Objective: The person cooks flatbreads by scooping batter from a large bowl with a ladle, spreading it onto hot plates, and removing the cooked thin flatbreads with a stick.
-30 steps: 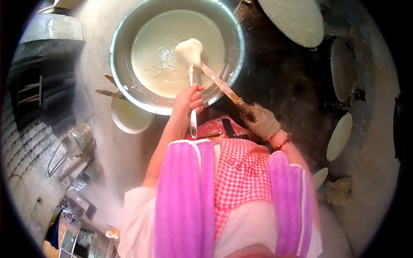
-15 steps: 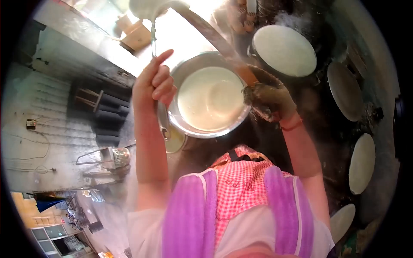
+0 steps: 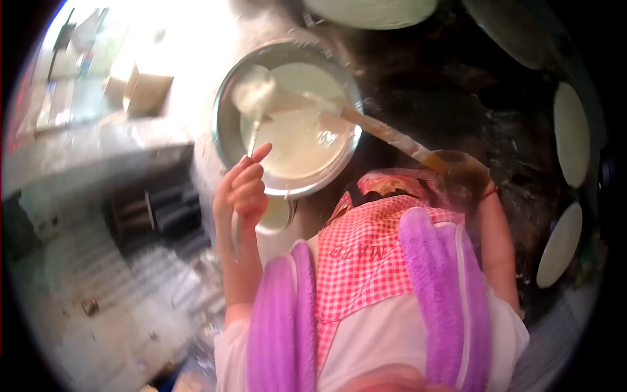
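My left hand point(image 3: 243, 191) is closed around the thin metal handle of a ladle point(image 3: 253, 90). The ladle's round, pale-coated bowl is over the left part of a large metal basin point(image 3: 223, 140) of creamy white liquid point(image 3: 304, 140). My right hand point(image 3: 462, 178), dark and blurred, grips the orange-brown end of a long wooden paddle point(image 3: 392, 138) near my right side. The paddle slants over the basin's right rim, its coated far end reaching toward the ladle bowl. Whether the two touch, or dip into the liquid, I cannot tell.
Below the basin's near rim sits a smaller container point(image 3: 275, 215) with pale contents. Round white surfaces, one at the top point(image 3: 372, 12) and others along the right point(image 3: 571, 134), border the dark worktop point(image 3: 424, 85). A cardboard box point(image 3: 147, 91) stands upper left.
The ladle has come down from beyond the basin to over it. The paddle has drawn back toward my body, my right hand moving lower and outward. The whole view has shifted too.
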A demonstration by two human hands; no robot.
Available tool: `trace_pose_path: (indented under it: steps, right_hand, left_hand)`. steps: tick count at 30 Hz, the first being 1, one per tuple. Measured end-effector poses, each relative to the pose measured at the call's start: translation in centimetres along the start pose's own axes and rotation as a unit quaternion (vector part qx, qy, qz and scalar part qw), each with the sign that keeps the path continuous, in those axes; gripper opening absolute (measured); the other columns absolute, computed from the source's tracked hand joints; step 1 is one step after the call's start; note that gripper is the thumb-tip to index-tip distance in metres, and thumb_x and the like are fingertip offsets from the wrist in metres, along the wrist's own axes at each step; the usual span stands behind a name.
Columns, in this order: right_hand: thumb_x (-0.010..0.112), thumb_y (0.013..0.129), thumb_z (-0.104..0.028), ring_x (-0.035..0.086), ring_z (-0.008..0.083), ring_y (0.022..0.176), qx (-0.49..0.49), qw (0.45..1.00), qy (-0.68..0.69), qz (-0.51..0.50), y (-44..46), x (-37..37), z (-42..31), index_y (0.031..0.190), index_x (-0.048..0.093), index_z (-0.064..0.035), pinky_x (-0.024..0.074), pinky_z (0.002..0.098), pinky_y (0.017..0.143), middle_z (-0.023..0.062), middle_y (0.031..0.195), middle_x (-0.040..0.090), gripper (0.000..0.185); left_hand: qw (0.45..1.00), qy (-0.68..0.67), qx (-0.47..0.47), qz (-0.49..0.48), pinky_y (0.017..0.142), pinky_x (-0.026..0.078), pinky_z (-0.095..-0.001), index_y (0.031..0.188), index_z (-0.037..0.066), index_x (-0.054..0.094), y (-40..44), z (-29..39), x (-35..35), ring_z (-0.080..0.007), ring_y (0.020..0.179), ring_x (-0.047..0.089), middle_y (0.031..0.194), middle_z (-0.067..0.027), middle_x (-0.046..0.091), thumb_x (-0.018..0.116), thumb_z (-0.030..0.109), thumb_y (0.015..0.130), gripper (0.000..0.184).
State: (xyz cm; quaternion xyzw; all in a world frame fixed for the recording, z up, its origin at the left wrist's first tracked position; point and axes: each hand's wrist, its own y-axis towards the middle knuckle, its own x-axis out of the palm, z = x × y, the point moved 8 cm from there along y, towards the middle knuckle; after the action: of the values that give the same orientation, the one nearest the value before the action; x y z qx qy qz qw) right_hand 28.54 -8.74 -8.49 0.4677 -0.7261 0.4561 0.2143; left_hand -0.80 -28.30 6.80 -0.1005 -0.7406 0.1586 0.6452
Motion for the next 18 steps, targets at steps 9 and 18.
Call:
trace_pose_path:
  steps: [9, 18]
  right_hand:
    - [0.050, 0.090, -0.030, 0.058, 0.0168, 0.107, -0.425, 0.897, -0.013, 0.124, -9.8, -14.0, -4.1, 0.118, 0.057, -0.0161, 0.0487, 0.0401, 0.076, 0.0026, 0.122, 0.059, 0.032]
    - [0.058, 0.093, -0.025, 0.045, 0.0056, 0.041, -0.463, 0.816, 0.182, 0.293, -14.9, -19.1, -11.0, 0.115, 0.059, -0.0113, 0.0332, 0.0194, 0.033, 0.0044, 0.071, 0.060, 0.026]
  left_hand:
    - [0.916, 0.168, -0.358, -0.062, 0.034, 0.027, -0.0203, 0.139, -0.007, 0.028, 24.9, -14.2, 11.2, -0.0049, 0.041, 0.027, 0.062, 0.0044, 0.030, 0.032, 0.016, 0.102, 0.044]
    - [0.863, 0.199, -0.459, -0.071, 0.041, 0.036, -0.0231, 0.128, -0.014, 0.037, 44.5, -31.9, 13.9, -0.0070, 0.043, 0.035, 0.062, 0.0015, 0.034, 0.034, 0.017, 0.101, 0.041]
